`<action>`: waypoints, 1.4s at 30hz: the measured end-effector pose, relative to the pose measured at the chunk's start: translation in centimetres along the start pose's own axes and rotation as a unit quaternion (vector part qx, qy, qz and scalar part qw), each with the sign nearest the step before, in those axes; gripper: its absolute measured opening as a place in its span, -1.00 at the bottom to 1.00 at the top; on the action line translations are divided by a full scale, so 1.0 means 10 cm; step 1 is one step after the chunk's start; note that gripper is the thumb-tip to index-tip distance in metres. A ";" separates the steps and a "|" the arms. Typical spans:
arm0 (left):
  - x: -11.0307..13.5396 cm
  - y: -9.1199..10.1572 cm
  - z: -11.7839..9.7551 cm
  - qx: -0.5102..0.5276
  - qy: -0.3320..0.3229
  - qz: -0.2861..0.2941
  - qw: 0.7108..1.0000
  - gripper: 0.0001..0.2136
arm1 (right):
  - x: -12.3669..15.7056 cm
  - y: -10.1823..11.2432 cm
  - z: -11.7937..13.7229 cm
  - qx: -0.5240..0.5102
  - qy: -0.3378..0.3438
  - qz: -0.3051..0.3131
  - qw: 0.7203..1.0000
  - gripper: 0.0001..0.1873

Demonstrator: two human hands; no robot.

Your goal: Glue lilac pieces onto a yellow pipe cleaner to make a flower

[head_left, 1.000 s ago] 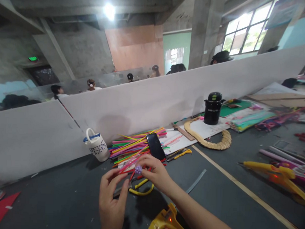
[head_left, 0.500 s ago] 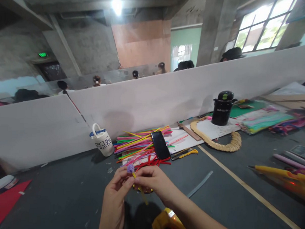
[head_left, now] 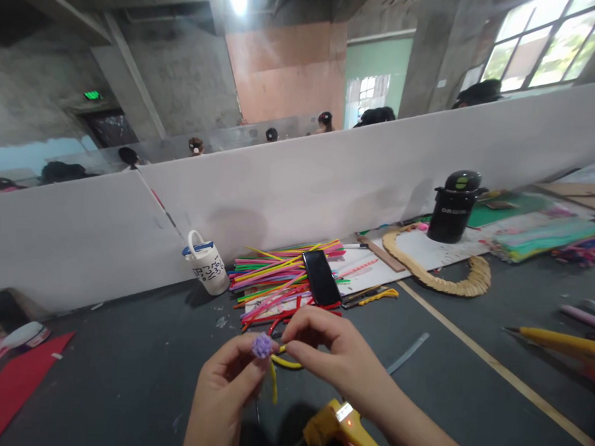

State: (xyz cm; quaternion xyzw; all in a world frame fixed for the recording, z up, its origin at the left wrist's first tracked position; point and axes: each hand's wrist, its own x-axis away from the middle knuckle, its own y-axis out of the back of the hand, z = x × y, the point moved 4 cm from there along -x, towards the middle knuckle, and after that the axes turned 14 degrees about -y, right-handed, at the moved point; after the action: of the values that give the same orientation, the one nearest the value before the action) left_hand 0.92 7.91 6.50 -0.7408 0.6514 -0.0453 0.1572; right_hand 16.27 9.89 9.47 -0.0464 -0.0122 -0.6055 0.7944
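A small purple fuzzy ball point(head_left: 261, 345), apparently of pipe cleaner, is pinched between the thumb and fingers of my left hand point(head_left: 228, 383). Beside it, my right hand point(head_left: 327, 341) closes thumb and forefinger on a yellow pipe cleaner point(head_left: 287, 362), which bends in a loop under the fingers. Another yellow length hangs down below the ball; whether it is the same piece I cannot tell. Below my right wrist lies a yellow glue gun point(head_left: 342, 426) with a small glowing red light.
Colourful pipe cleaners point(head_left: 271, 274) lie in a pile behind my hands, a black phone point(head_left: 321, 279) on top. Around them are a white cup point(head_left: 210, 272), yellow-handled cutters point(head_left: 380, 296), a curved tan strip point(head_left: 427, 283), a black flask point(head_left: 454, 212), a clear glue stick point(head_left: 407, 354) and red paper point(head_left: 23, 376).
My hands have drawn slightly apart, and the right one has shifted right with the yellow pipe cleaner. The purple ball has turned more toward me. The whole view has swung a little.
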 end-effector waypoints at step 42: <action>0.02 -0.06 -0.43 -0.231 -0.311 0.280 0.878 -0.82 | 0.43 -0.04 0.30 0.236 0.194 -0.059 0.950 -0.83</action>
State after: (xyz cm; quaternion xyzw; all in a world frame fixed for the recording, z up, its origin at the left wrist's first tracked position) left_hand 0.30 7.05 10.73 -0.5186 0.7415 0.3849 0.1819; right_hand 17.15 5.96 12.85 0.2613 -0.0032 -0.6283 0.7328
